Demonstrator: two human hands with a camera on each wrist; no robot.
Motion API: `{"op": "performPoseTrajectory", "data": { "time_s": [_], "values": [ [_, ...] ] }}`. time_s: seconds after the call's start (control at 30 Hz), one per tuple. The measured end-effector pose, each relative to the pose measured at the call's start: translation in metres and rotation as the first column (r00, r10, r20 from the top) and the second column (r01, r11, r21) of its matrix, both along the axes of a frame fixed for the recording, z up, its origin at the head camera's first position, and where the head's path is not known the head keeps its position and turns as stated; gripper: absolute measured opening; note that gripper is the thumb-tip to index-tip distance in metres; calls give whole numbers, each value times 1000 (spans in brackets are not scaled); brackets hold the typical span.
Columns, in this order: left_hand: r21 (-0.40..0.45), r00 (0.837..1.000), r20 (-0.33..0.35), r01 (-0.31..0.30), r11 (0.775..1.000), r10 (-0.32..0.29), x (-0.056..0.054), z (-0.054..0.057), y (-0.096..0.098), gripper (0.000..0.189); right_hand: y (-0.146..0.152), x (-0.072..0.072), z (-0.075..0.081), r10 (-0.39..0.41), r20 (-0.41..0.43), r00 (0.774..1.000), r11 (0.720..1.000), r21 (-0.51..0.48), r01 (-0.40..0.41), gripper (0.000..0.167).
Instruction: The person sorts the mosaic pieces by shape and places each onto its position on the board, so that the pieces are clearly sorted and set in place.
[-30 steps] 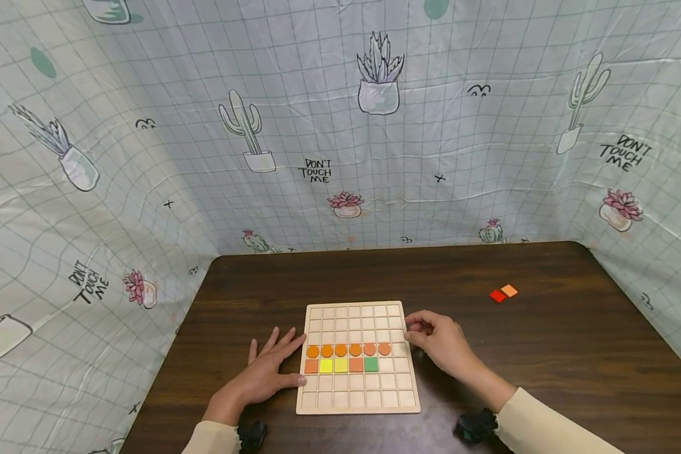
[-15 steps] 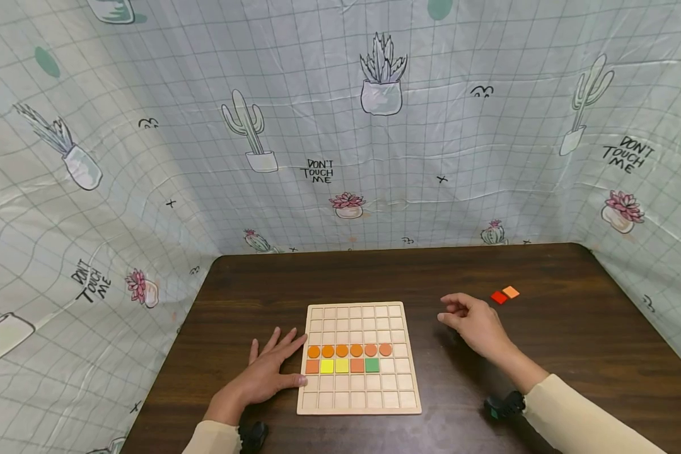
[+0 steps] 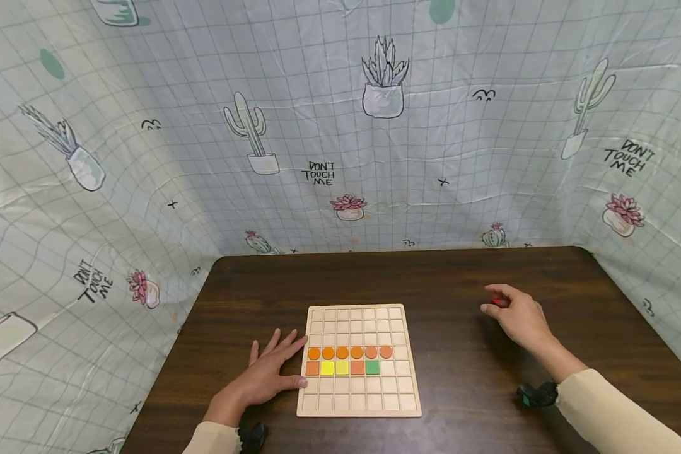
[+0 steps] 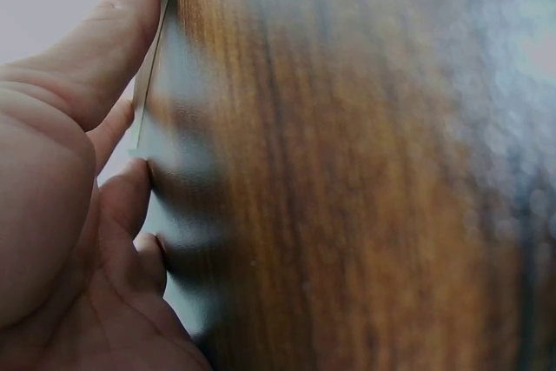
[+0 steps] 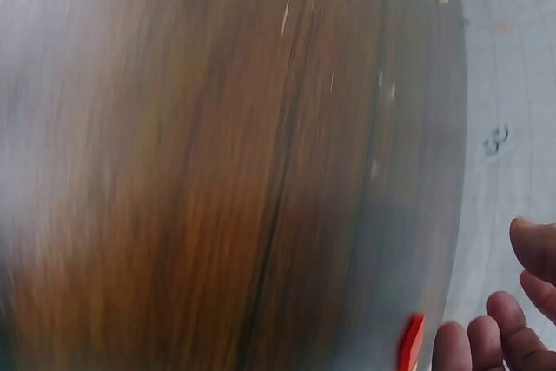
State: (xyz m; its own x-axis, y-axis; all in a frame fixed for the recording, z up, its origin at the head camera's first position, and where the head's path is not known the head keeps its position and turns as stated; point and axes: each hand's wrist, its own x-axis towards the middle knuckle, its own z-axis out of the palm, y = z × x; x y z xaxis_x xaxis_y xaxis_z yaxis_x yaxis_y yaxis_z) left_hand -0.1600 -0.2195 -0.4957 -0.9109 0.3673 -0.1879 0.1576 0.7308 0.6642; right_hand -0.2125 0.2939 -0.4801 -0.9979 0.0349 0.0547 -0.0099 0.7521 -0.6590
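A pale wooden grid board point(image 3: 359, 400) lies on the dark table. My left hand point(image 3: 263, 376) rests along its left edge, fingers spread and thumb at the rim; the left wrist view shows the board's edge point(image 4: 155, 58) beside the thumb. To the right, my right hand point(image 3: 521, 317) is over a red square tile point(image 3: 496, 301), with thumb and index finger apart on either side of it. In the right wrist view the red tile point(image 5: 412, 342) lies just beside the fingertips. The light orange tile is hidden behind this hand.
One board row carries several orange discs point(image 3: 343, 353). Under it sit square tiles: orange point(image 3: 313, 368), yellow point(image 3: 335, 367) and green point(image 3: 372, 367). A cactus-print curtain point(image 3: 295, 126) surrounds the table point(image 3: 448, 271).
My right hand has moved from the board's right edge, across the table to the right, to the loose red tile. The left hand stays at the board's left edge.
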Motion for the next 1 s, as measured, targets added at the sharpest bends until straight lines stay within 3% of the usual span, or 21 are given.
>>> {"op": "performPoseTrajectory", "data": {
  "time_s": [0.5, 1.0],
  "values": [
    [-5, 1000, 2, 4, 1000, -4, 0, 0, 1, 86, 30, -9, -9, -44, 60, 997, 998, 52, 41, 55],
    [-6, 1000, -6, 4, 1000, -4, 2, 2, 1, 86, 26, -11, -8, -10, 117, 993, 997, 79, 0, 51]
  ]
}}
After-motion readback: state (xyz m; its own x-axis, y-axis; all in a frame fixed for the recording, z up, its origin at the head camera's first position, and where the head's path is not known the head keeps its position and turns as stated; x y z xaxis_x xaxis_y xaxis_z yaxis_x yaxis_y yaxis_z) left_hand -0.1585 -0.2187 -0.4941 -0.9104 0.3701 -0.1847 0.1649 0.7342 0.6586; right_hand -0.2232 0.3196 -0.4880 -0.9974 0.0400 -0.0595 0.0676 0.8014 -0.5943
